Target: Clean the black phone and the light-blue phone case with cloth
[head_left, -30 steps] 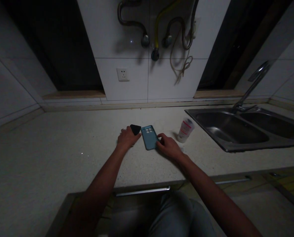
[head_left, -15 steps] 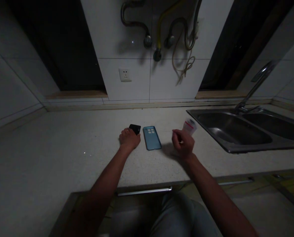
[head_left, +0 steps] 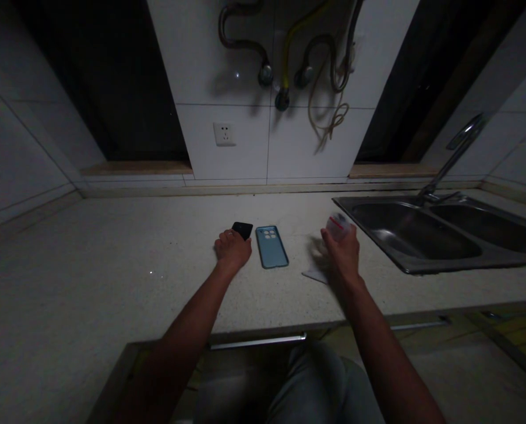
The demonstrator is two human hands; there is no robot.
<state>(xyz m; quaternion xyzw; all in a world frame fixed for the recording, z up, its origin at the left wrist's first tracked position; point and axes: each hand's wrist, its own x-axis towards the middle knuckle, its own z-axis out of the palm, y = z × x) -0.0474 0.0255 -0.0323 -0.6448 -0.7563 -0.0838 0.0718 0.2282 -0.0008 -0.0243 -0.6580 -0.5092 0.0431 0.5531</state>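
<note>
My left hand (head_left: 232, 248) rests on the counter, its fingers closed over a black phone (head_left: 243, 229) whose far end sticks out past them. Just right of it lies a translucent blue phone case (head_left: 272, 247) with round camera cut-outs. Farther right, my right hand (head_left: 344, 250) has thumb and fingers around a small clear zip bag (head_left: 338, 225) with a red strip; I cannot make out its contents. A thin pale flat piece (head_left: 314, 275) lies on the counter beside that hand, partly hidden by it.
The pale counter (head_left: 112, 259) runs along a tiled wall with a power socket (head_left: 224, 134) and hanging hoses. On the right is a steel double sink (head_left: 415, 229) with a faucet (head_left: 452, 159). A drawer handle (head_left: 258, 342) shows under the counter's front edge.
My right hand has moved slightly right and opened from a curl to around the zip bag. The pale flat piece now shows on the counter. My left hand stays on the phone.
</note>
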